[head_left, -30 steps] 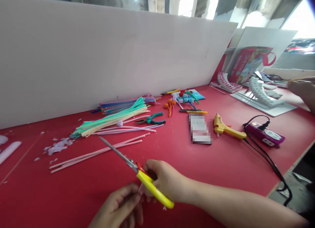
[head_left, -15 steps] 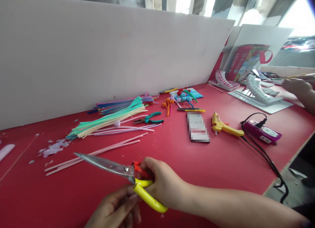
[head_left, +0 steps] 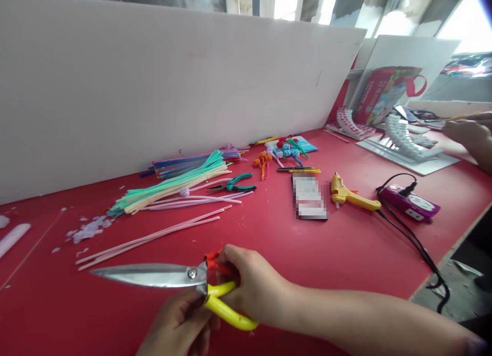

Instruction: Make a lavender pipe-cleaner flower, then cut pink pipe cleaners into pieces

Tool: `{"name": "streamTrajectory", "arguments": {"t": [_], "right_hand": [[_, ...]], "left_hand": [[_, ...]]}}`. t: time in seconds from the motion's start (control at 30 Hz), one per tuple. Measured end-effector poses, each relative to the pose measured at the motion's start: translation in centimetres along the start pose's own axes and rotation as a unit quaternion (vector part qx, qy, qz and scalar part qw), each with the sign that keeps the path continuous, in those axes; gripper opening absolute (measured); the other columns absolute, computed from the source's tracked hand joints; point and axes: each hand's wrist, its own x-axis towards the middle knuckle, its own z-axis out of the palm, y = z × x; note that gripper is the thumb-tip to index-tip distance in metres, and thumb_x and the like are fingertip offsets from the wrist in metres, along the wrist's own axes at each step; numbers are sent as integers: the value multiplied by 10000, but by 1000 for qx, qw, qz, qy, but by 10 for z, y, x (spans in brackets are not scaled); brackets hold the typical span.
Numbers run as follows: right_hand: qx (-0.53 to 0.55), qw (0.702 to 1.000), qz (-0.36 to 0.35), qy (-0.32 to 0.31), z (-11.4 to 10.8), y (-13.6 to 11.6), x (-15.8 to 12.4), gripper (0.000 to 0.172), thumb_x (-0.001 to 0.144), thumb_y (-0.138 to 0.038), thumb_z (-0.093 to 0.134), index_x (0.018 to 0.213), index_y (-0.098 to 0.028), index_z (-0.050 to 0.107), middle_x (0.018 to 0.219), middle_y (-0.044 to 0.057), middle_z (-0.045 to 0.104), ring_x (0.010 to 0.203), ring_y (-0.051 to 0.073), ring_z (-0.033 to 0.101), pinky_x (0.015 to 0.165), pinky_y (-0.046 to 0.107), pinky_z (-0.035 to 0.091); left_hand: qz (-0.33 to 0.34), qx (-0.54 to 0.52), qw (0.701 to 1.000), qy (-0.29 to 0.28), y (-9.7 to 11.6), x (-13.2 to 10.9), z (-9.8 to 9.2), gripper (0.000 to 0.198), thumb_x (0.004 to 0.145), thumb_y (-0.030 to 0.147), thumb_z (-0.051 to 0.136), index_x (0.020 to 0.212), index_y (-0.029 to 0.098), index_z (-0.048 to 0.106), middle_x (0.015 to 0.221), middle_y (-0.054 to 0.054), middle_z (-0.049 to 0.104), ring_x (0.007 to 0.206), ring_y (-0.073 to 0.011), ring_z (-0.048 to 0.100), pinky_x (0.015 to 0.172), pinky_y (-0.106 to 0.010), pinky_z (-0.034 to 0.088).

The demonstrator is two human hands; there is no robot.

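My right hand (head_left: pixel 255 281) is closed around the handles of a pair of scissors (head_left: pixel 149 275), one grip yellow and the other wrapped in red. Their metal blades look together and point left above the red table (head_left: pixel 326 258). Just below the pivot, my left hand (head_left: pixel 179 320) has its fingers pinched together close to the yellow handle; whatever they hold is hidden. Beyond the blades lie a few pale pink pipe cleaners (head_left: pixel 154 238). Behind those are a bundle of green and cream pipe cleaners (head_left: pixel 172 184) and teal-handled pliers (head_left: pixel 234 183).
A phone (head_left: pixel 309 197), a yellow glue gun (head_left: pixel 353 197) and a purple power strip (head_left: pixel 409 204) with black cables lie to the right. Paper scraps (head_left: pixel 90 229) are at left. A white board (head_left: pixel 172 89) stands behind. Another person's hand (head_left: pixel 469 135) is at far right.
The scissors have turned so that their tips drop lower and further left, with the blades now nearly level. Both hands stay close together, with the left shifted slightly.
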Motion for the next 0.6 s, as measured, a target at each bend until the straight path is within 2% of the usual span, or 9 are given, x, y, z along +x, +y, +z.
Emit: {"name": "streamTrajectory", "arguments": {"t": [0.17, 0.27, 0.33, 0.47, 0.6], "right_hand": [[-6, 1000, -10, 21, -4, -4, 5, 256, 602, -251, 662, 715, -188, 441, 644, -64, 453, 559, 66, 351, 474, 161, 289], [53, 998, 30, -5, -17, -14, 8, 272, 672, -375, 638, 713, -183, 449, 615, -64, 401, 540, 66, 325, 455, 171, 268], [62, 996, 55, -29, -30, -21, 5, 315, 709, -446, 604, 691, -184, 430, 607, -66, 353, 538, 66, 305, 469, 177, 277], [-57, 992, 77, -83, -55, -29, -12, 342, 797, -524, 476, 740, -187, 446, 657, -50, 409, 572, 84, 344, 544, 205, 332], [-192, 969, 108, -115, -62, -30, -35, 383, 798, -572, 442, 721, -200, 490, 635, -22, 504, 553, 107, 416, 511, 220, 313]], "left_hand": [[25, 10, 1000, -9, 7, -1, -1, 298, 650, 453, 619, 653, 165, 540, 528, 17, 554, 358, -75, 452, 315, -154, 304], [38, -2, 999, -27, 14, -3, -6, 291, 712, 455, 574, 734, 166, 547, 588, 7, 573, 402, -77, 476, 328, -150, 320], [50, -19, 998, -37, 17, -4, -10, 274, 753, 435, 547, 753, 162, 534, 627, 5, 585, 389, -49, 435, 317, -130, 276], [74, -55, 994, -62, 19, -7, -20, 259, 802, 410, 504, 752, 156, 511, 646, 10, 577, 365, -20, 372, 311, -121, 231], [91, -74, 991, -68, 20, -10, -23, 235, 824, 377, 483, 749, 155, 498, 650, -3, 588, 376, -29, 400, 313, -121, 248]]}}
